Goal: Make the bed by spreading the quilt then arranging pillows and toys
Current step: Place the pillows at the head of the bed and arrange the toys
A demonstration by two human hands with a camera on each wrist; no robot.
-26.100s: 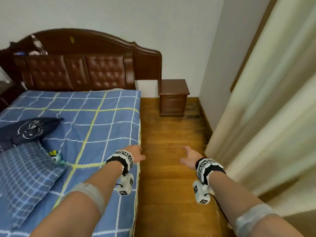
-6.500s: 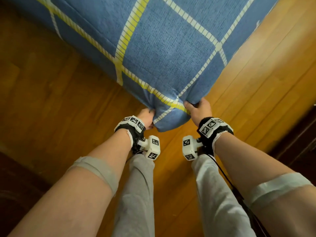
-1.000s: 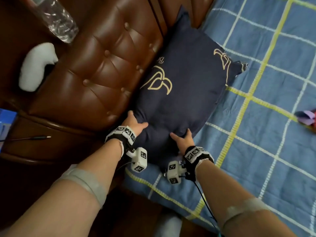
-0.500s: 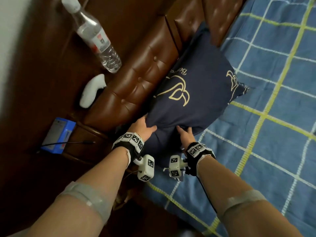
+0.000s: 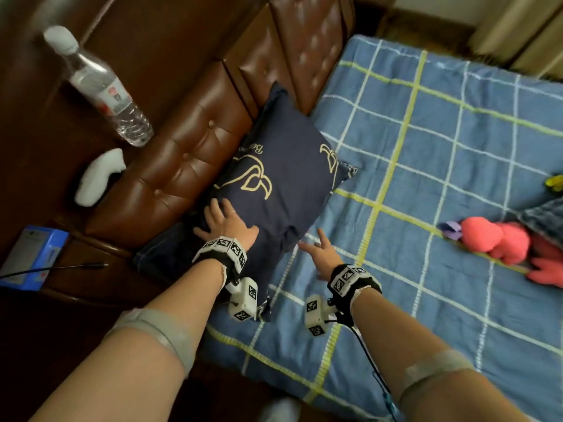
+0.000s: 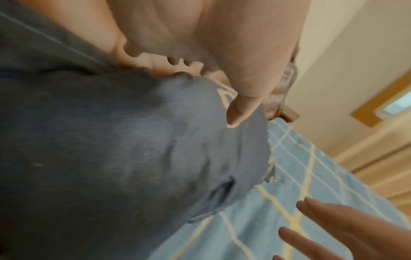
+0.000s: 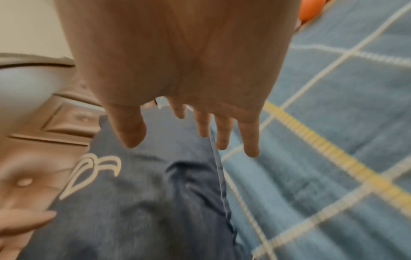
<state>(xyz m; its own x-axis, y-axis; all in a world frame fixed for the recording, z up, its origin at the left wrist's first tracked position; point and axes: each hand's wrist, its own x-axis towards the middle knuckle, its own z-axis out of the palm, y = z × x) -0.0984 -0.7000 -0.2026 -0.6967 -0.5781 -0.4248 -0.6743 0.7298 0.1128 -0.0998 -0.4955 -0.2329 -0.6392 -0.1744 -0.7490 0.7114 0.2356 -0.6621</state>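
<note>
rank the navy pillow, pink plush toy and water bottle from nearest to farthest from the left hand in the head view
1. navy pillow: directly under the left hand, which rests flat on it, by the headboard.
2. water bottle: up and to the left, on the dark wooden surface beyond the headboard.
3. pink plush toy: far to the right, on the blue checked quilt.

The quilt (image 5: 426,184) is blue with a check of white and yellow lines. The pillow (image 5: 280,175) at its headboard edge is dark navy with gold drawings and letters. The headboard (image 5: 189,166) is shiny brown with buttons. The soft toy (image 5: 499,242) is pink with a purple bit. A box (image 5: 30,257) is blue.
</note>
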